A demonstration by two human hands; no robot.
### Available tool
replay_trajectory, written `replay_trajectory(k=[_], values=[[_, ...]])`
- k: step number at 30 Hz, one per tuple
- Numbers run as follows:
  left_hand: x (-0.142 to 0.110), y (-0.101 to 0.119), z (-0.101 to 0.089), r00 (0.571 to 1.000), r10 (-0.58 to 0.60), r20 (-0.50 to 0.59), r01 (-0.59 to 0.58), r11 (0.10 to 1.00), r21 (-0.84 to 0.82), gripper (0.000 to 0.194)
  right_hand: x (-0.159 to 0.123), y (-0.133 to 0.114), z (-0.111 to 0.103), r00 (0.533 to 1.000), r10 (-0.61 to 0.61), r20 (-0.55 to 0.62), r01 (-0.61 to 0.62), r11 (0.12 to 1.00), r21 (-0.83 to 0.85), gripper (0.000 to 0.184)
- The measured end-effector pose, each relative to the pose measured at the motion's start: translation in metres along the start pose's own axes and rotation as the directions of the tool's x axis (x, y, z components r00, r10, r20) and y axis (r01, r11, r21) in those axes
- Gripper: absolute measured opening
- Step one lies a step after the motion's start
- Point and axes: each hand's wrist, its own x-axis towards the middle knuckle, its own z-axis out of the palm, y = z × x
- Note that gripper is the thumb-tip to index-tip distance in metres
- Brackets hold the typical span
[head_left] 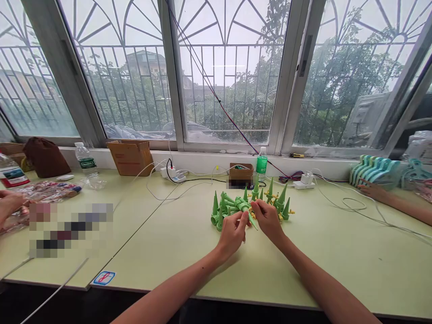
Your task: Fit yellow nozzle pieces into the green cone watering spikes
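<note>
My left hand (232, 231) is closed around a green plastic watering spike (242, 204), whose pointed end sticks out down to the right past the fingers. Close beside it, my right hand (268, 218) is pinched at the spike's side. A bit of yellow shows by those fingertips, but what they grip is hidden. Just behind both hands lies a group of similar green spikes (282, 198), several standing point up and some on their sides. Small yellow valve pieces (291, 212) stick out from some of them.
Behind the spikes stand a small cardboard box (241, 173) and a green-labelled bottle (261, 163). White cables (354, 204) cross the table (162, 252). Blue hangers (374, 170) lie far right by another person's hand (371, 190); another hand (10, 202) is at far left.
</note>
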Motion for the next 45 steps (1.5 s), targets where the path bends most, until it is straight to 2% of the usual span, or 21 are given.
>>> replay_trajectory(k=[8, 16, 27, 32, 41, 45], values=[[0.000, 0.001, -0.001, 1.000, 0.011, 0.022, -0.012, 1.000, 0.016, 0.044, 0.001, 0.005, -0.002, 0.999, 0.013, 0.036, -0.013, 1.000, -0.019, 0.044], [-0.001, -0.001, 0.000, 0.999, 0.047, 0.024, -0.049, 0.993, 0.104, 0.029, 0.002, 0.004, -0.002, 0.997, 0.050, 0.051, -0.048, 0.998, -0.035, 0.046], [0.000, -0.007, 0.001, 0.984, 0.175, -0.018, -0.169, 0.970, 0.176, 0.026, 0.001, 0.003, -0.001, 0.993, 0.096, 0.075, -0.100, 0.994, 0.050, 0.051], [0.002, -0.010, 0.001, 0.991, 0.134, -0.018, -0.131, 0.984, 0.120, 0.027, 0.001, 0.003, 0.001, 0.991, 0.105, 0.082, -0.113, 0.989, 0.097, 0.051], [0.003, -0.003, 0.001, 0.995, 0.033, -0.092, -0.029, 0.999, 0.041, 0.028, -0.001, 0.003, 0.005, 0.993, 0.084, 0.087, -0.095, 0.987, 0.131, 0.044], [0.002, -0.001, 0.001, 0.993, 0.023, -0.114, -0.022, 1.000, 0.007, 0.030, -0.001, 0.004, 0.004, 0.993, 0.087, 0.084, -0.097, 0.987, 0.127, 0.044]])
